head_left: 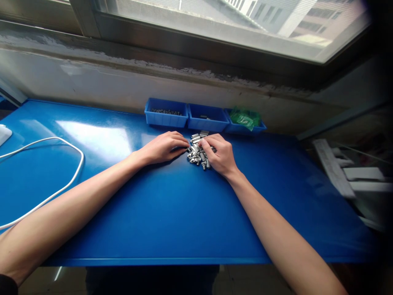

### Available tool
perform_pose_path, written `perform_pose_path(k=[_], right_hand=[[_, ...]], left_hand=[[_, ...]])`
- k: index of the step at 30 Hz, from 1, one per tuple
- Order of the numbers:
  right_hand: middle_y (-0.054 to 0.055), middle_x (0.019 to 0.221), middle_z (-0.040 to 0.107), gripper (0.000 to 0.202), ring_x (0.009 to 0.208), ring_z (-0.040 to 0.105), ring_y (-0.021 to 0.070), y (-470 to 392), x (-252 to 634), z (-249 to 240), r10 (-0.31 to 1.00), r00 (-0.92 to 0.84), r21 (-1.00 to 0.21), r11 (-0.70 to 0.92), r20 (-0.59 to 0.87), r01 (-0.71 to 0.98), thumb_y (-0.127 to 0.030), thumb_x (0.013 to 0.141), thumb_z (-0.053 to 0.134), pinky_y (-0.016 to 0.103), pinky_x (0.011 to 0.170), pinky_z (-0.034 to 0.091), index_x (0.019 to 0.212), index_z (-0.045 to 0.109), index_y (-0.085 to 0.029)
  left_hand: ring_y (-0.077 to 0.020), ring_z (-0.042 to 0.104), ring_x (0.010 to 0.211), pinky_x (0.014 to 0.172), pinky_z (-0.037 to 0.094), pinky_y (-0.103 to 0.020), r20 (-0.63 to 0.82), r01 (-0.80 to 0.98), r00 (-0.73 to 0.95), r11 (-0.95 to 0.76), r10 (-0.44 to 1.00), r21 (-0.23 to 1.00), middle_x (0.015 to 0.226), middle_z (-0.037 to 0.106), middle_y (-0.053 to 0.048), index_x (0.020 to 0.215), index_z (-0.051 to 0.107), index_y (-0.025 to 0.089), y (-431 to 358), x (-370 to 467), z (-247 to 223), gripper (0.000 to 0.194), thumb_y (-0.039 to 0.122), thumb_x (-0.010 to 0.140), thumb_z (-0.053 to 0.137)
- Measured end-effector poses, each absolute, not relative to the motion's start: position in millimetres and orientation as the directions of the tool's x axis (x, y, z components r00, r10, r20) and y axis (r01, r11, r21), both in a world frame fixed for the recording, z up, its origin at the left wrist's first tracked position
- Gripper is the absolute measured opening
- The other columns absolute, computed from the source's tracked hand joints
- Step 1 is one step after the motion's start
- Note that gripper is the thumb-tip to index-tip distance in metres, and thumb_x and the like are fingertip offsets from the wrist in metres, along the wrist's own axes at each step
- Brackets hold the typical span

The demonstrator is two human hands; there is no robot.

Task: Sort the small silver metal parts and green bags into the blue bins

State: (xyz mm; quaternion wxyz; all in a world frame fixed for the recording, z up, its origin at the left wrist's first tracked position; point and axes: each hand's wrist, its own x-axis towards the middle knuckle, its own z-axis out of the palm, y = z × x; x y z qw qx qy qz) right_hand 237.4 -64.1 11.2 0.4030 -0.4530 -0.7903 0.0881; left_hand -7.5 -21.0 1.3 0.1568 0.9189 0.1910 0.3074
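A small pile of shiny metal parts (196, 155) lies on the blue table (162, 217), between my two hands. My left hand (166, 147) rests at the pile's left side, its fingertips close together around a dark metal piece at the edge. From the right, my right hand (218, 153) reaches over the pile with thumb and fingers pinched together; whatever is between those fingertips is too small to make out. Part of the pile is hidden beneath the right hand.
Behind the pile stand three blue bins: a left one (167, 119) with small metal parts, a middle one (208, 124) with a few pieces, and a right one holding green plastic (245, 118). A white cable (80, 164) curves across the table's left side.
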Motion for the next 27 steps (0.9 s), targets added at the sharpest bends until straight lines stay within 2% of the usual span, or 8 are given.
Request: perform_pose_path(k=[10,18,24,27], right_hand=[[0.007,0.092,0.080,0.032,0.093,0.070,0.0270,-65.1,237.1,12.3,0.795,-0.259,-0.514,0.564,0.548,0.646,-0.039,0.105,0.054,0.046,0.089,0.056,0.084,0.074,-0.024],[0.007,0.092,0.080,0.033,0.094,0.071,0.0272,-65.2,237.1,12.9,0.799,-0.257,-0.515,0.559,0.543,0.650,-0.041,0.105,0.054,0.046,0.089,0.057,0.084,0.074,-0.025],[0.006,0.092,0.080,0.032,0.094,0.071,0.0266,-64.2,238.4,10.9,0.796,-0.259,-0.514,0.564,0.547,0.647,-0.040,0.105,0.054,0.046,0.090,0.056,0.083,0.074,-0.025],[0.006,0.092,0.080,0.032,0.094,0.071,0.0268,-64.0,238.5,10.4,0.796,-0.260,-0.512,0.563,0.546,0.649,-0.040,0.104,0.054,0.046,0.090,0.056,0.083,0.074,-0.025]], left_hand=[[-0.0181,0.068,0.088,0.079,0.053,-0.028,0.476,0.315,0.669,-0.797,0.571,0.515,0.099,0.073,-0.008,0.101,0.075,0.017,-22.3,-9.9,5.3,0.015,0.025,0.100,0.063],[-0.0141,0.067,0.077,0.075,0.053,-0.025,0.510,0.316,0.586,-0.757,0.630,0.572,0.098,0.076,-0.007,0.106,0.077,0.017,-21.3,-9.7,4.7,0.019,0.030,0.097,0.067],[-0.0130,0.064,0.068,0.066,0.050,-0.024,0.516,0.304,0.413,-0.647,0.751,0.699,0.087,0.078,-0.007,0.094,0.078,0.015,-17.6,-10.8,6.1,0.020,0.033,0.094,0.070],[-0.0128,0.063,0.066,0.064,0.049,-0.024,0.520,0.326,0.422,-0.659,0.743,0.678,0.082,0.076,-0.006,0.094,0.078,0.015,-17.1,-11.2,5.1,0.018,0.032,0.092,0.071]])
